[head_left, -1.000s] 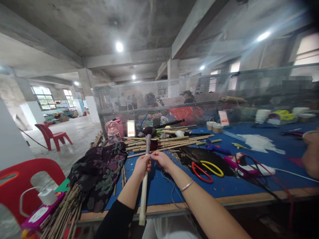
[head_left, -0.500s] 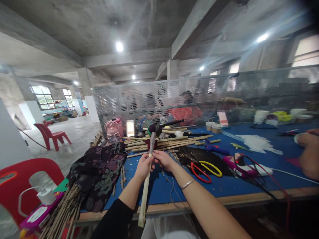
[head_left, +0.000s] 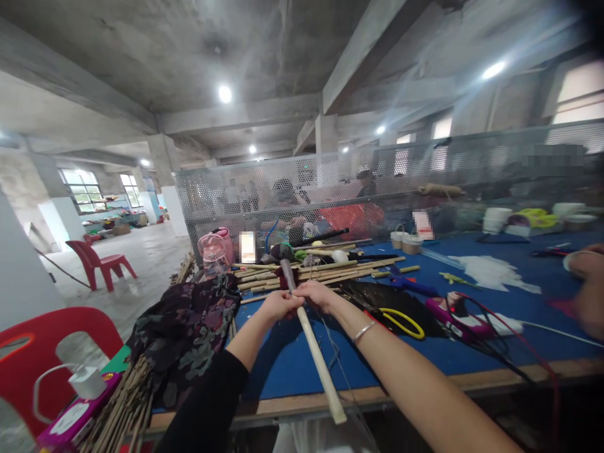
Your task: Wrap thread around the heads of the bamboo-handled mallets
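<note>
Concrete hall, ceiling lamps lit; pale stick (head_left: 321,365) is held over the front of the blue tabletop (head_left: 271,374), long axis slanting from the table's near edge up and leftward to a grey-covered upper end; left hand (head_left: 282,306) pinches it where the grey begins and lies nearer the pale length; right hand (head_left: 317,294) has fingertips gathered just above, their grip indeterminable; thin canes (head_left: 349,272) lie beyond; perforated screen (head_left: 207,195) stands behind.
</note>
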`<state>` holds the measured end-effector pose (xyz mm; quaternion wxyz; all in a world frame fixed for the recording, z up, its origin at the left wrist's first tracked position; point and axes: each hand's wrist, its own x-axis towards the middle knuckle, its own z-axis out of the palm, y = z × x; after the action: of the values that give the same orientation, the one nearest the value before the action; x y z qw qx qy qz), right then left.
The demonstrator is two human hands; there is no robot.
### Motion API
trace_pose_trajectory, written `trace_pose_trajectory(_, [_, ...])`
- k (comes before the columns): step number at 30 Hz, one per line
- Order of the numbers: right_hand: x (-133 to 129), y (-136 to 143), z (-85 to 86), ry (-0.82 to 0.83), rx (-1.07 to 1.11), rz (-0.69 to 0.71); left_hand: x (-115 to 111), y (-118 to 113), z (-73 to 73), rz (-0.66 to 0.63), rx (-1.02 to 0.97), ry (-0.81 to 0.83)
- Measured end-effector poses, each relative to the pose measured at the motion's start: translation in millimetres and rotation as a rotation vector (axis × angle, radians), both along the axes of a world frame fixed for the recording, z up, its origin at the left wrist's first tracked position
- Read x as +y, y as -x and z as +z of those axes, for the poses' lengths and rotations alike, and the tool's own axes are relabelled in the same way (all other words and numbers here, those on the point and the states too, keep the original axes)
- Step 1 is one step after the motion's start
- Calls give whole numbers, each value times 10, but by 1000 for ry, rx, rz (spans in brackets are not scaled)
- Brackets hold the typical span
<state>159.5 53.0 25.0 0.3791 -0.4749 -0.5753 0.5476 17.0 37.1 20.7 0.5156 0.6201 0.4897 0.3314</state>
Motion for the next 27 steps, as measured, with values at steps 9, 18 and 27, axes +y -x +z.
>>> trace_pose_trajectory(9, [-26, 39, -235, 85, 191, 142, -54, 128, -169, -168, -391, 163])
trace_pose_trajectory(18, [-132, 113, -282, -88, 134, -44, -92, 166, -274, -108, -253, 146])
trace_pose_trajectory(27, [-130, 6, -275, -5, 228, 122, -176, 155, -168, -211, -330, 116])
